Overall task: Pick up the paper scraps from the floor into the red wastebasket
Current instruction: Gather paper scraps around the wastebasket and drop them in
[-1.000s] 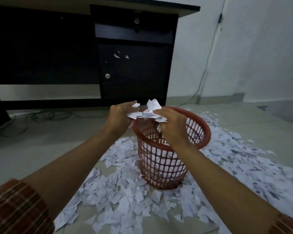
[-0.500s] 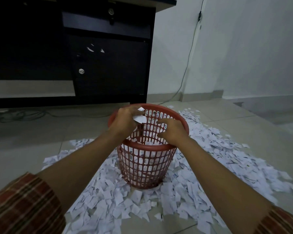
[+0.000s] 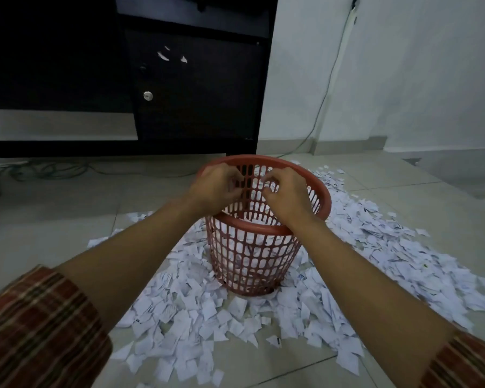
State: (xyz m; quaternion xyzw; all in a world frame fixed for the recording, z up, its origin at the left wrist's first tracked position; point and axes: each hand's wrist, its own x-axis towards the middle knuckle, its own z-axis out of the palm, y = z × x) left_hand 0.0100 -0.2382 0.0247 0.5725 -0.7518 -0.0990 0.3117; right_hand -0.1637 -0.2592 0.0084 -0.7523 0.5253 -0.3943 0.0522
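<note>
The red mesh wastebasket [image 3: 252, 259] stands upright on the tiled floor in the middle of the view, with white paper showing through its wall. White paper scraps [image 3: 196, 312] lie thick on the floor all round it, most of them to the right [image 3: 398, 256]. Both of my hands hover over the basket's mouth, above its near rim. On my left hand [image 3: 216, 189] and my right hand [image 3: 287, 198] the fingers are loosely bent, and I see no scrap in either. The two hands are a short gap apart.
A dark desk with a cabinet door [image 3: 196, 88] stands right behind the basket. Cables [image 3: 48, 169] lie on the floor under the desk, and another cable [image 3: 328, 88] runs down the white wall. Bare tiles [image 3: 53, 219] spread to the left.
A second ago both hands held a bunch of scraps above the basket. The scraps have dropped in, and the hands have lowered to the basket's mouth without paper.
</note>
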